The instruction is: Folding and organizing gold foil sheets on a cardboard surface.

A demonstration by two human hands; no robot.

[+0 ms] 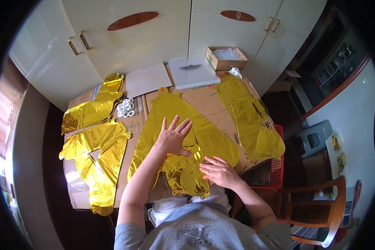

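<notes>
A large flat gold foil balloon [200, 129] lies across the middle of the cardboard-covered table. My left hand [174, 136] rests on it, palm down, with the fingers spread. Below that hand, a crumpled part of gold foil [185, 173] bunches toward the table's front edge. My right hand [221, 171] lies against the right side of this bunched foil, fingers stretched out and nearly flat. Whether the bunched foil is part of the large balloon or a separate piece, I cannot tell.
More flat gold foil balloons lie at the left [100, 158], far left [91, 110] and right [250, 116]. White tape rolls [126, 108], a white sheet [149, 81], a clear plastic sheet [192, 73] and a small box [226, 58] sit farther back. A wooden chair [337, 208] stands right.
</notes>
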